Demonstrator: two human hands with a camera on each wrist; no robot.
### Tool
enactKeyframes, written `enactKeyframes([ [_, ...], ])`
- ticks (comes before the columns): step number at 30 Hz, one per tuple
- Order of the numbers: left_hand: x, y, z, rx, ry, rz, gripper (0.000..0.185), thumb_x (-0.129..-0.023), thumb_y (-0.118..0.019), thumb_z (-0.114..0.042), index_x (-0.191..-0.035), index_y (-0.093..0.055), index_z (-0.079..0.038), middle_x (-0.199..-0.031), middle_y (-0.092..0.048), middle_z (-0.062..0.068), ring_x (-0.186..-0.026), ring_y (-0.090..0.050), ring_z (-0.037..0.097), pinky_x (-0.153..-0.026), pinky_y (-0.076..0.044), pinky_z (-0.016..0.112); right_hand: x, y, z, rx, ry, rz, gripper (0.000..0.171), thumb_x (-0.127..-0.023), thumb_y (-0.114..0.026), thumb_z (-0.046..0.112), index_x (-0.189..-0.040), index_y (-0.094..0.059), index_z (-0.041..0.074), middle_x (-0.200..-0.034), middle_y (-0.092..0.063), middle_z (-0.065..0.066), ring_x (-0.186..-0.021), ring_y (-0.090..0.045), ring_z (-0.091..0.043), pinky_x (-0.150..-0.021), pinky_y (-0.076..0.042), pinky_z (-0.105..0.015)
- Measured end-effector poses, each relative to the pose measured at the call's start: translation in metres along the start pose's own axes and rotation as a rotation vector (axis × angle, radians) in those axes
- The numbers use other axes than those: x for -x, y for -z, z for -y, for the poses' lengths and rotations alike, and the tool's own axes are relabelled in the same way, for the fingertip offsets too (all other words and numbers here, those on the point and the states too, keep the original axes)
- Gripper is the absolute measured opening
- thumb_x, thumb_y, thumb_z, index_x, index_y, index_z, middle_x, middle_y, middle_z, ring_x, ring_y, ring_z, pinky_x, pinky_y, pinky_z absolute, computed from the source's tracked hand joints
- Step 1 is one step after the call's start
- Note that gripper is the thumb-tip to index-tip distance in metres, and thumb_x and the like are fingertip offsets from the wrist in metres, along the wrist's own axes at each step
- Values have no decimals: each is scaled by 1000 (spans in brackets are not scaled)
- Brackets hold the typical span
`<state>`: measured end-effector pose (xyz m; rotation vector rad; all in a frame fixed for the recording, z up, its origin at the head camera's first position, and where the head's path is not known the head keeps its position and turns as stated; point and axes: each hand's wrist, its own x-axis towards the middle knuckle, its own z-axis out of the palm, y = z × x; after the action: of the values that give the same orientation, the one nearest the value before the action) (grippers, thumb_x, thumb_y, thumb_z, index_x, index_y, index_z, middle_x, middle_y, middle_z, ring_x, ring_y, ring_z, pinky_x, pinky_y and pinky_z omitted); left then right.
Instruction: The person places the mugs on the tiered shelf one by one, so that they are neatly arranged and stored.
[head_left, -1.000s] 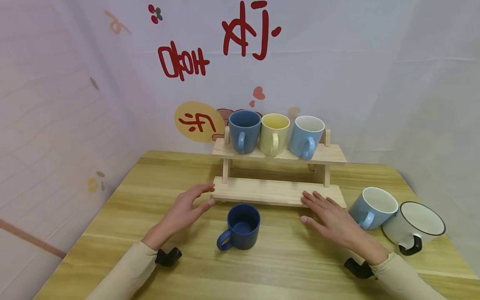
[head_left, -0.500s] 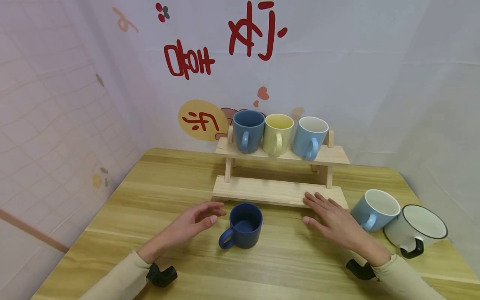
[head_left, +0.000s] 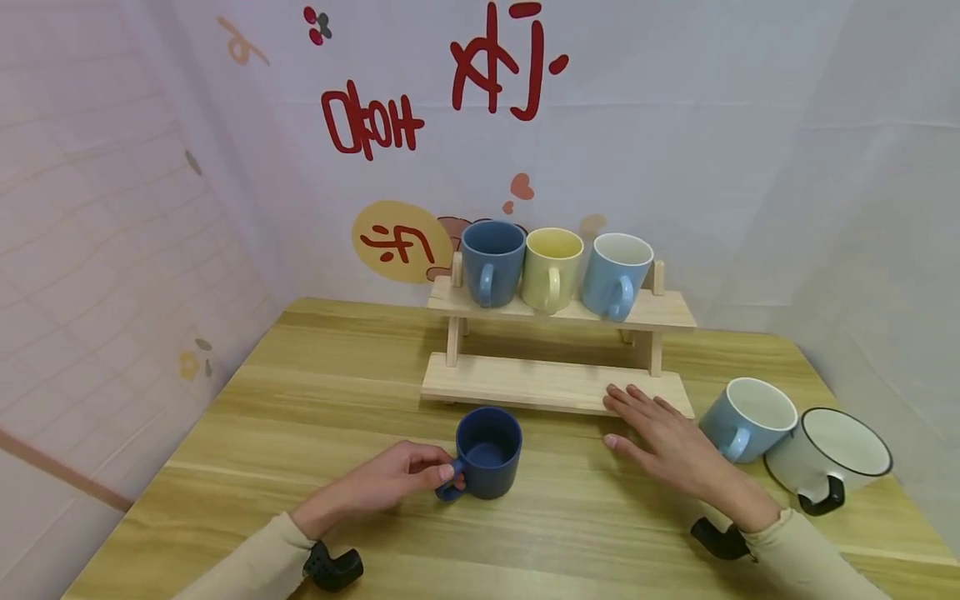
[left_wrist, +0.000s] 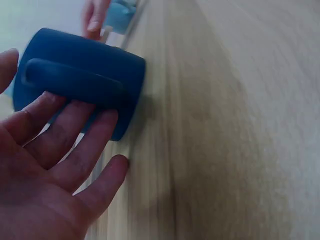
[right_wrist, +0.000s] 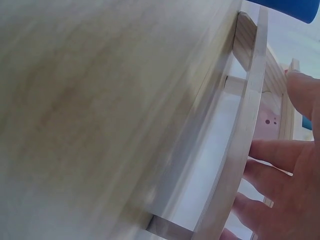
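A dark blue mug (head_left: 487, 458) stands upright on the table in front of the wooden rack, its handle toward the left. My left hand (head_left: 390, 483) is at that handle; in the left wrist view the fingers (left_wrist: 80, 145) reach to the handle, rather straight and spread, while the thumb stays apart at the left edge. My right hand (head_left: 667, 442) lies flat with straight fingers on the right front of the lower board of the wooden rack (head_left: 525, 382). In the right wrist view its fingertips touch the board's edge.
On the rack's upper board stand a grey-blue mug (head_left: 492, 267), a yellow mug (head_left: 551, 275) and a light blue mug (head_left: 617, 279). Right of the rack are another light blue mug (head_left: 750, 421) and a white mug (head_left: 832, 454) with a black rim. A printed cloth (head_left: 675, 150) hangs behind.
My left hand has left the rack's left end and come down toward me to the dark blue mug's handle. The right hand stays on the lower board.
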<state>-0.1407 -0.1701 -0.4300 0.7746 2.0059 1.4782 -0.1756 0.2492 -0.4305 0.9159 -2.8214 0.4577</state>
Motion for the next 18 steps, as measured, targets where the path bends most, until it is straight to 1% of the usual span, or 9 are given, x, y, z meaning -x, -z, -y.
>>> enactKeyframes([
  [4, -4, -5, 0, 19, -45, 21, 30, -104, -47, -21, -109, -69, -1, -103, -70, 16, -100, -64, 22, -88, -50, 29, 0, 0, -1, 2, 4, 0, 59, -97, -55, 46, -142, -49, 8, -151, -40, -9, -138, -34, -36, -106, -28, -58],
  [6, -4, -6, -1, 30, -51, 15, 31, -104, -47, -21, -109, -68, 2, -101, -70, 18, -98, -65, 21, -89, -50, 29, -1, 0, -1, 4, 9, -5, 59, -97, -55, 45, -142, -50, 7, -150, -41, -9, -137, -35, -36, -106, -29, -58],
  [8, -5, -7, -4, 35, -43, -1, 32, -104, -47, -22, -108, -68, 3, -99, -70, 19, -97, -65, 21, -90, -49, 29, -1, 0, -1, 4, 10, -11, 59, -97, -56, 45, -141, -50, 7, -150, -41, -9, -137, -35, -37, -105, -29, -59],
  [11, -5, -9, -7, 30, -18, -53, 32, -103, -48, -23, -103, -69, 1, -91, -71, 14, -95, -64, 20, -91, -47, 27, -1, 1, -1, -6, 0, 1, 60, -97, -55, 46, -142, -50, 7, -150, -41, -9, -137, -35, -36, -106, -29, -59],
  [15, -4, -13, -7, 66, 18, -129, 30, -102, -51, -23, -95, -68, 0, -79, -68, 8, -89, -62, 19, -90, -43, 25, 0, 0, -1, -16, -18, 25, 61, -97, -54, 48, -143, -49, 8, -151, -39, -7, -139, -33, -34, -108, -27, -57],
  [18, -3, -14, -10, 96, 45, -186, 32, -102, -52, -26, -94, -67, 1, -76, -66, 6, -87, -60, 20, -90, -40, 26, 1, -1, -2, -17, -19, 20, 61, -97, -54, 48, -143, -49, 9, -152, -38, -6, -139, -32, -33, -108, -27, -57],
])
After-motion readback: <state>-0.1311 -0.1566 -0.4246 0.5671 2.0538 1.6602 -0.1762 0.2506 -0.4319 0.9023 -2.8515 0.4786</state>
